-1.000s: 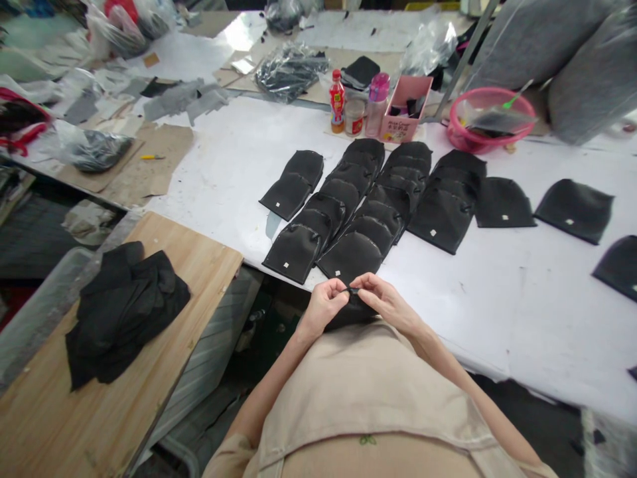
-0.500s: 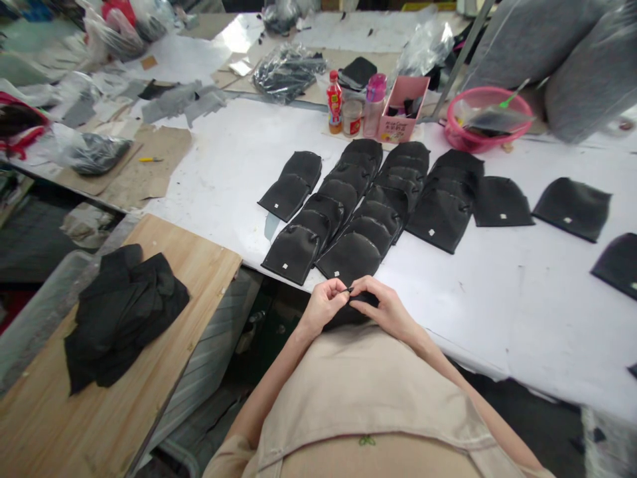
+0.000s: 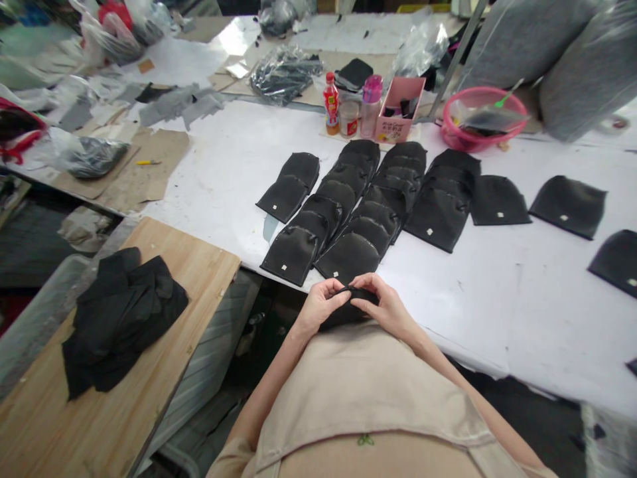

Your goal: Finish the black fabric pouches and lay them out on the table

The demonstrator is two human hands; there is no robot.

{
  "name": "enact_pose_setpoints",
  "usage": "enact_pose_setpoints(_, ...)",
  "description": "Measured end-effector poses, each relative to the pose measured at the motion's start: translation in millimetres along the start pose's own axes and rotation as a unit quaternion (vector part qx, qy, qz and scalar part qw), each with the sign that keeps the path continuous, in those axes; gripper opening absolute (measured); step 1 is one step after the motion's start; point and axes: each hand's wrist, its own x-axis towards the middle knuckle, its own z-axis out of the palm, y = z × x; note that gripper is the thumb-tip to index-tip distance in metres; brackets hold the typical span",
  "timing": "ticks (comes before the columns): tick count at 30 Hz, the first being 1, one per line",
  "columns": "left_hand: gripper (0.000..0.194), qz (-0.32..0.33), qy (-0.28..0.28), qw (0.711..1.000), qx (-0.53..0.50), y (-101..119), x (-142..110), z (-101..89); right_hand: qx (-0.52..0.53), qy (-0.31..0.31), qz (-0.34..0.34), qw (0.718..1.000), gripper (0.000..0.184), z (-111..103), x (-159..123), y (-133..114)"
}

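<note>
Close to my apron, my left hand [image 3: 321,304] and my right hand [image 3: 381,300] pinch the upper edge of a black fabric piece [image 3: 343,317] between thumbs and fingers. The fingertips of both hands nearly meet there. Most of this piece is hidden by the hands and the apron. Just beyond, rows of overlapping black dome-shaped pieces [image 3: 353,255] lie on the white table, several with a small white square near the straight edge. Single pieces of the same kind [image 3: 570,206] are spread out to the right.
A wooden board [image 3: 199,265] at left carries a heap of black cloth [image 3: 124,318]. Along the back stand a red-capped bottle [image 3: 331,106], a glass jar [image 3: 350,119], a pink-lidded bottle [image 3: 371,109], a pink box [image 3: 398,126] and a pink basin [image 3: 460,136]. Grey stuffed bags [image 3: 527,46] sit at right.
Both hands stay at the black fabric piece. My fingers have shifted slightly along its edge, and the small folded tip that stuck up between them now lies flatter.
</note>
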Motion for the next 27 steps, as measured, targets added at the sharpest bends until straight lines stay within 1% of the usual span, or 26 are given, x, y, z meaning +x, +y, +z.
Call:
enact_pose_setpoints(2, 0.029, -0.005, 0.008, 1.000, -0.015, -0.8, 0.2, -1.1, -0.001, -0.011, -0.004, 1.000, 0.025, -3.7, -1.6, 1.5)
enact_pose_setpoints(3, 0.029, -0.005, 0.012, 1.000, -0.020, -1.3, 0.5, -1.6, -0.008, -0.017, -0.005, 1.000, 0.027, -5.6, -2.4, 2.4)
enact_pose_setpoints(6, 0.030, -0.005, 0.020, 0.999, -0.026, -2.8, 1.6, -3.1, -0.029, -0.026, 0.001, 0.999, 0.025, -9.5, -4.4, 5.5)
enact_pose_setpoints(11, 0.030, 0.005, 0.024, 1.000, -0.019, -2.9, 2.3, -4.9, -0.038, -0.004, 0.020, 0.999, 0.021, -7.6, -4.7, 8.6)
enact_pose_setpoints(15, 0.030, 0.000, 0.009, 1.000, -0.015, -1.0, 0.0, -5.7, -0.024, 0.006, 0.037, 0.999, 0.018, -4.6, -3.6, 8.2)
enact_pose_setpoints(19, 0.031, -0.004, -0.007, 1.000, 0.002, 2.0, -2.3, -8.6, -0.033, 0.004, 0.034, 0.999, 0.013, -2.9, -2.9, 7.6)
enact_pose_setpoints(27, 0.029, 0.025, -0.072, 0.991, 0.107, 9.7, -5.9, -16.9, -0.012, -0.005, 0.037, 0.999, 0.011, 0.4, 0.4, 0.9)
